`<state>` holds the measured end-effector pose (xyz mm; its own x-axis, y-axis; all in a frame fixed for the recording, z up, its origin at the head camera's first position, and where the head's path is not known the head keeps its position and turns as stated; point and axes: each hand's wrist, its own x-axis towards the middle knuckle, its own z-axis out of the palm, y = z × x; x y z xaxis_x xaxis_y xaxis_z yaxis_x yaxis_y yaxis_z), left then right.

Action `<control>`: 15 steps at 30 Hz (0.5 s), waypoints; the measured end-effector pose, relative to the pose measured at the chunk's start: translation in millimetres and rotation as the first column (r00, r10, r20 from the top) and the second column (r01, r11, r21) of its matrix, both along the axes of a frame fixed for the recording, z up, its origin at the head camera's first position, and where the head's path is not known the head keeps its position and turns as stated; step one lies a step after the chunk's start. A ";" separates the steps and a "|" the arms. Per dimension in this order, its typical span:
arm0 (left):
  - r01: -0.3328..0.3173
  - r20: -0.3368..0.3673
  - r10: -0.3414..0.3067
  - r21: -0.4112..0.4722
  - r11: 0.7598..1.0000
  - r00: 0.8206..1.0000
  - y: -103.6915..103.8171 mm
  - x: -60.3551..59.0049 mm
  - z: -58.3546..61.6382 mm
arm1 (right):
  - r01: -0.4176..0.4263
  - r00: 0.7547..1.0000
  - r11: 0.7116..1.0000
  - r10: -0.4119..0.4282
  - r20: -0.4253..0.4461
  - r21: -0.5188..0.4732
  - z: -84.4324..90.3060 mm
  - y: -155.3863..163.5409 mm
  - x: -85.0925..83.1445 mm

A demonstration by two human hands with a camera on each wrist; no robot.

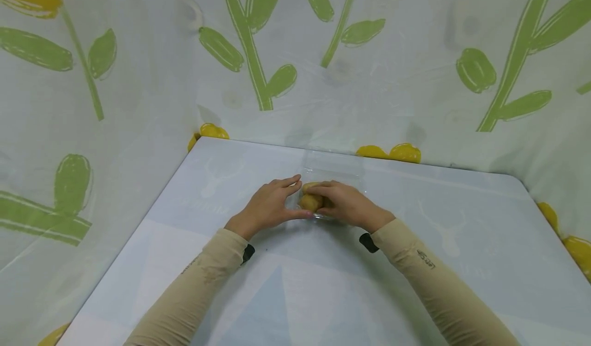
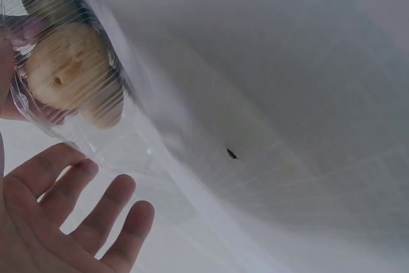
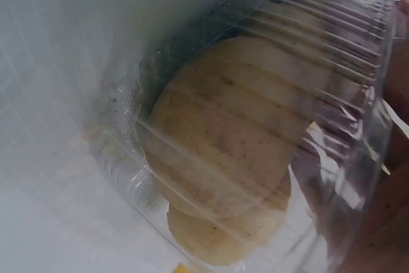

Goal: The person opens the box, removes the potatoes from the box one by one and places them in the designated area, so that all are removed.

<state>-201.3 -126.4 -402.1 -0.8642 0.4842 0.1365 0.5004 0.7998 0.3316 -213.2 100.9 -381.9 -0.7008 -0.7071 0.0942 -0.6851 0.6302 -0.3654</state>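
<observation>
Both arms reach to the table's (image 1: 221, 294) far middle. The left hand (image 1: 270, 202), fingers spread and holding nothing, flanks a clear box (image 3: 354, 71); the right hand's (image 1: 348, 202) fingers curl round potatoes (image 1: 310, 203) inside.

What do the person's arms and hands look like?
The left sleeve and right sleeve are long and beige, the right one bearing small dark lettering. A partly hidden black wrist item shows at each cuff. The left hand and right hand are bare, without gloves.
</observation>
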 end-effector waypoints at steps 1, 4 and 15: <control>0.000 -0.001 0.000 0.000 1.000 1.000 0.5 0.1 0.6 | -0.003 1.000 1.000 0.003 -0.009 0.008 0.2 -0.6 -0.2; -0.002 -0.002 0.002 -0.001 1.000 1.000 1.2 0.0 1.4 | -0.010 1.000 1.000 0.011 -0.029 0.018 -0.4 -1.6 -0.8; 0.009 -0.040 -0.011 -0.042 0.999 0.999 0.1 0.6 5.0 | -0.036 0.997 0.999 0.033 -0.064 -0.032 -6.0 -0.7 0.9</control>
